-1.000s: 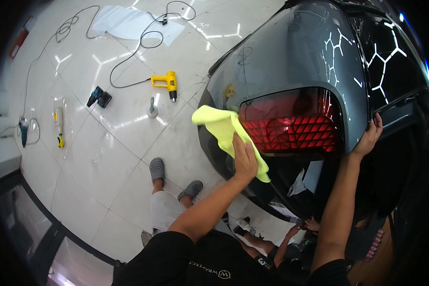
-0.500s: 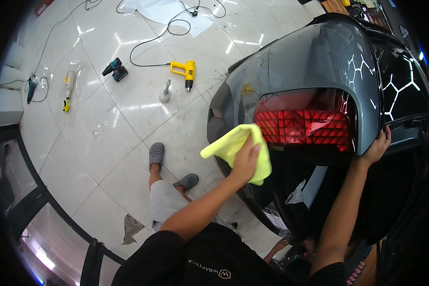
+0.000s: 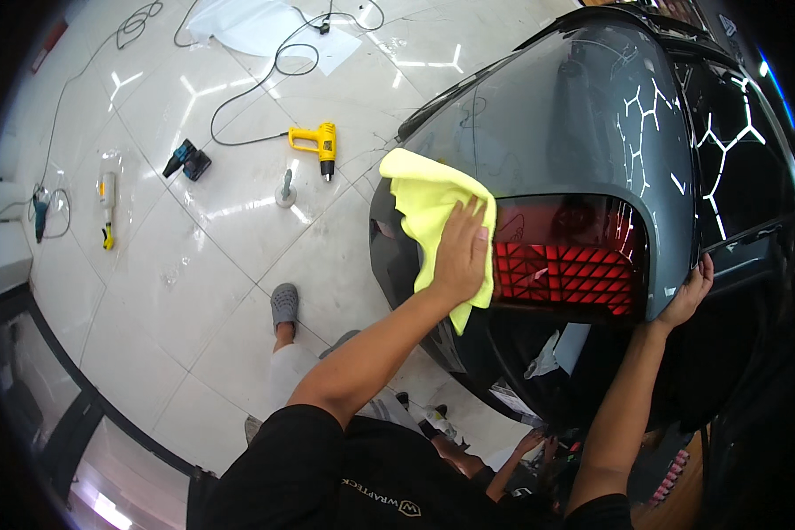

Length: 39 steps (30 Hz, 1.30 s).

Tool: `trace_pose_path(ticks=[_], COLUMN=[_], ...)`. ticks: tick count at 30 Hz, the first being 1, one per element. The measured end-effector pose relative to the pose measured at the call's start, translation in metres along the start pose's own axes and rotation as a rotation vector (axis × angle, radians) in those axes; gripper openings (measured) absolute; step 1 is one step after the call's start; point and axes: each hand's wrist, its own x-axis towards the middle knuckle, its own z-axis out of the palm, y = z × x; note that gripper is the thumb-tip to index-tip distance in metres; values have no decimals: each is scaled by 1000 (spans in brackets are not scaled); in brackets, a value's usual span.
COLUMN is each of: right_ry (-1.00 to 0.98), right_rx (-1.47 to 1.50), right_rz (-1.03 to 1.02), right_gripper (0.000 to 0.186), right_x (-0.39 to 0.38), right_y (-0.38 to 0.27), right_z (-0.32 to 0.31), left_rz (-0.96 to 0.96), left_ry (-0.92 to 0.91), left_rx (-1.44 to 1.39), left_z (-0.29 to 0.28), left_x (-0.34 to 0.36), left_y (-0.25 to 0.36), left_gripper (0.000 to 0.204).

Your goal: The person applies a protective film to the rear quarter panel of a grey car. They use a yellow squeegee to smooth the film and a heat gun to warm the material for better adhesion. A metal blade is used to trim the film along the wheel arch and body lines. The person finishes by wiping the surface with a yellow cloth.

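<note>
A bright yellow microfiber cloth (image 3: 422,199) hangs in loose folds over the left corner of a grey car's rear. My left hand (image 3: 461,256) presses it there with the fingers fairly straight, beside the left end of the red tail light (image 3: 570,276). The cloth covers that end of the light and part of the bodywork. On the other side of the light, my right hand (image 3: 685,299) curls around the lower edge of the glossy grey body panel (image 3: 556,124), its fingertips partly behind the edge.
On the tiled floor at left lie a yellow heat gun (image 3: 320,146) with its cord, a cordless power tool (image 3: 187,160) and a white bottle with a yellow nozzle (image 3: 108,199). A clear spray bottle (image 3: 284,193) stands nearby. Another person's hand (image 3: 530,442) shows below the car.
My left hand has carried the cloth up and away from me against the car's corner, where it spreads wider. My right hand keeps its hold on the panel edge. The view has shifted slightly.
</note>
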Motion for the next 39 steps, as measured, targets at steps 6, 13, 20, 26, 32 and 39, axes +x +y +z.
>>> trace_pose_path(ticks=[6, 13, 20, 26, 32, 39], right_ry=[25, 107, 35, 38, 59, 91], right_rx=[-194, 238, -16, -36, 146, 26], right_rz=[26, 216, 111, 139, 193, 129], right_gripper=[31, 32, 31, 30, 37, 31], right_x=[-5, -7, -6, -9, -9, -10], right_y=[-7, -9, -3, -3, -8, -4], right_z=[3, 3, 3, -11, -4, -2], left_rz=[500, 6, 455, 531, 305, 305], left_ry=[-87, -42, -170, -76, -163, -527], left_rx=[-118, 15, 28, -73, 117, 117], left_z=[25, -5, 34, 27, -8, 45], left_x=[44, -42, 15, 33, -50, -20], left_y=[144, -23, 71, 115, -58, 71], left_gripper=[45, 56, 46, 58, 74, 52])
